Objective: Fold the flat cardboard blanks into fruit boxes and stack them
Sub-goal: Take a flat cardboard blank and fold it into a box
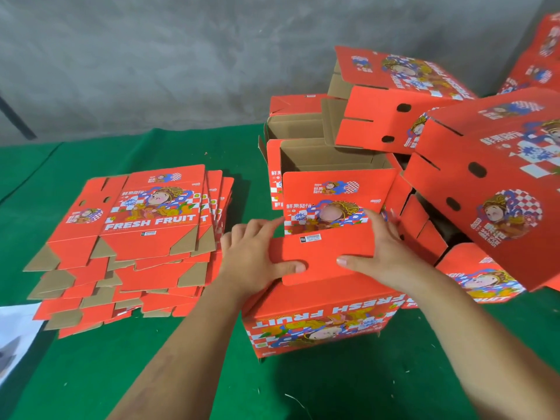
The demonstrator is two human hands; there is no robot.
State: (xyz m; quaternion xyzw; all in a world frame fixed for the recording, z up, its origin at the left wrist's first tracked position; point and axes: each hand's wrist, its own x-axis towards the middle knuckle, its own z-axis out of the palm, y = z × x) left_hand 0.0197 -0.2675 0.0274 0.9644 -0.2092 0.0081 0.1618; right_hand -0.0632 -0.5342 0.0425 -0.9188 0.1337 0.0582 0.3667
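Note:
A red fruit box [321, 316] stands upside down on the green table in front of me, its "FRESH FRUIT" print inverted. Its red bottom flaps [324, 250] lie folded across the top. My left hand [251, 253] holds the flaps' left end, thumb on top and fingers curled over the far edge. On the right end my right hand [385, 253] grips the same way, thumb pressing the flap. A pile of flat red blanks [136, 237] lies to the left, fanned out unevenly.
Folded open boxes [330, 165] stand behind the one I hold. More finished boxes [485, 183] lean in a loose heap at the right. A grey wall runs behind the green table [151, 374]. White paper [15, 328] lies at the left edge.

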